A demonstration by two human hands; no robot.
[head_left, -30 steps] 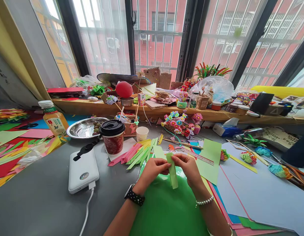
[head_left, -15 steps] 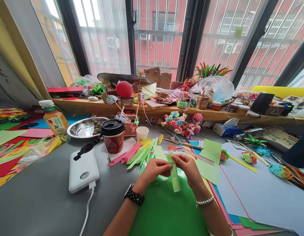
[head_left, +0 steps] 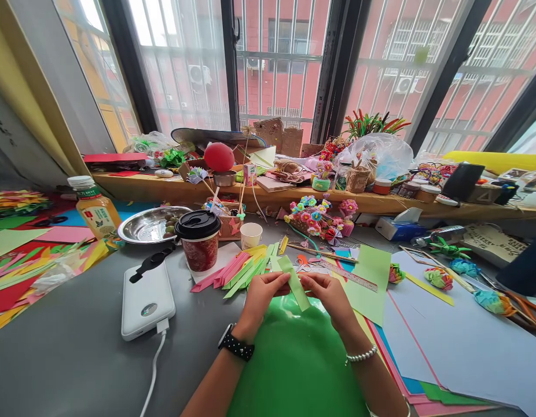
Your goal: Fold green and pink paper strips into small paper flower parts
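A light green paper strip [head_left: 297,291] slants between my hands, above a shiny green surface [head_left: 300,365]. My left hand [head_left: 264,292] pinches its left edge between thumb and fingers. On the other edge, my right hand [head_left: 326,292] closes with thumb and fingertips. Just beyond the left hand lie folded paper strips [head_left: 246,269] in pink, yellow and green. Past the right hand are a clear ruler [head_left: 350,275] and a light green paper sheet [head_left: 373,284]. Scissors [head_left: 309,265] lie partly hidden behind the strip.
On the left stand a white power bank [head_left: 149,301] with a cable, a lidded coffee cup [head_left: 199,240], a metal plate [head_left: 140,226] and a juice bottle [head_left: 94,208]. White paper sheets [head_left: 459,336] spread at right. Paper flowers [head_left: 311,214] and a paper cup [head_left: 251,236] stand behind.
The strip has swung from near upright to a slant, its lower end rising. My left hand has shifted slightly up and left along it; my right hand's grip has moved lower.
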